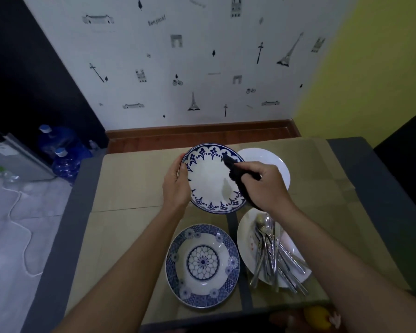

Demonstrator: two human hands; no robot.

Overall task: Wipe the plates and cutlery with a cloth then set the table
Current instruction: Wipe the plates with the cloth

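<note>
My left hand [175, 186] grips the left rim of a white plate with a dark blue patterned border [209, 181], holding it tilted above the table. My right hand [264, 186] grips a dark cloth [233, 164] and presses it on the plate's right side. A blue-and-white floral plate [178, 263] lies on the table below. To its right a white plate [245, 236] holds a pile of metal cutlery [274, 255]. A plain white plate [267, 157] lies behind my right hand, partly hidden.
The table [135, 179] is covered with brown cardboard and has a grey edge. Blue water bottles [63, 152] and a grey appliance [17, 157] stand on the floor at left. A white cable runs across the floor. A yellow object [318, 317] sits at the bottom edge.
</note>
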